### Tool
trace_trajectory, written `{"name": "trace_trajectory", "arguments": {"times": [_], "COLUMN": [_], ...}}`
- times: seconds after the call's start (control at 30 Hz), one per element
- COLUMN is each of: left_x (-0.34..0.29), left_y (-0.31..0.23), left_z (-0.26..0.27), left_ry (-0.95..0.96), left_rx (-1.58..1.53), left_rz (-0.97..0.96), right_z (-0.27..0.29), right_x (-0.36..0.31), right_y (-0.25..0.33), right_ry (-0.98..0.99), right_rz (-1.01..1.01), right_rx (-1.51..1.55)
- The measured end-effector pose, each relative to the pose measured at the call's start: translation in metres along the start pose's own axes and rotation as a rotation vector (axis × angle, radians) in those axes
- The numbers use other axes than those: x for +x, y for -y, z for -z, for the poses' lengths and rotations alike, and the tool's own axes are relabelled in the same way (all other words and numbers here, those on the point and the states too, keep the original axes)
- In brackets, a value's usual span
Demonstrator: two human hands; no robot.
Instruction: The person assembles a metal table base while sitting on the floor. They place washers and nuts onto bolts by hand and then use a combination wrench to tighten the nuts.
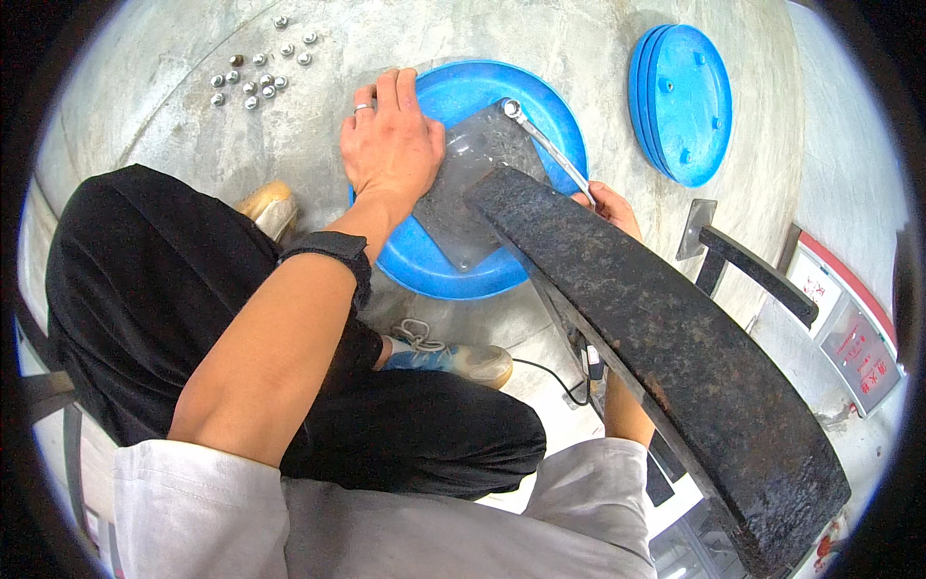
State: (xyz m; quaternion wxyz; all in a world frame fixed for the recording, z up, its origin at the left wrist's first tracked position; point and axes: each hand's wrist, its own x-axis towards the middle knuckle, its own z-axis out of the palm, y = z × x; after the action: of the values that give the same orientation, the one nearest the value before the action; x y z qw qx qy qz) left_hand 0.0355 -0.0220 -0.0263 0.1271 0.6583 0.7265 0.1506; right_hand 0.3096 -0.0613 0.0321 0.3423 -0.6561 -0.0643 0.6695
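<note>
A blue round disc (434, 273) lies on the floor in front of me, under a dark square metal plate (463, 217). My left hand (394, 145) rests across the disc's left side, fingers bent over its rim and holding it; the fingertips are hidden. Closed around the lower end of a silver ring wrench (550, 150) is my right hand (613, 207), partly hidden. The wrench's ring end sits at the plate's far corner. A thick black metal beam (656, 309) rises from the plate toward me and covers part of my right forearm.
Several small silver fasteners (267, 81) lie scattered at the far left. Stacked blue discs (690, 106) sit at the far right. Nearby are a black metal bracket (757, 270) and a red-and-white box (849, 318). A black cable (559, 379) runs near my shoe (473, 365).
</note>
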Motion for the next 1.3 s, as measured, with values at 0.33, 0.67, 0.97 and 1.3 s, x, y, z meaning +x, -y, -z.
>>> {"name": "trace_trajectory", "arguments": {"times": [0.33,0.67,0.97,1.3], "left_x": [-0.001,-0.001,0.000,-0.001], "left_y": [0.002,0.000,0.001,0.003], "left_z": [0.000,0.000,-0.002,-0.001], "left_ry": [-0.012,0.013,0.001,-0.001], "left_rx": [-0.004,-0.002,0.008,0.018], "left_rz": [-0.003,0.011,0.007,-0.005], "right_z": [-0.039,-0.011,-0.002,-0.078], "right_x": [-0.034,-0.013,0.024,0.064], "right_y": [0.006,0.009,0.051,0.093], "right_ry": [0.051,0.066,-0.080,0.220], "right_rz": [-0.218,-0.022,0.305,0.426], "right_rx": [-0.344,-0.742,-0.450,-0.266]}}
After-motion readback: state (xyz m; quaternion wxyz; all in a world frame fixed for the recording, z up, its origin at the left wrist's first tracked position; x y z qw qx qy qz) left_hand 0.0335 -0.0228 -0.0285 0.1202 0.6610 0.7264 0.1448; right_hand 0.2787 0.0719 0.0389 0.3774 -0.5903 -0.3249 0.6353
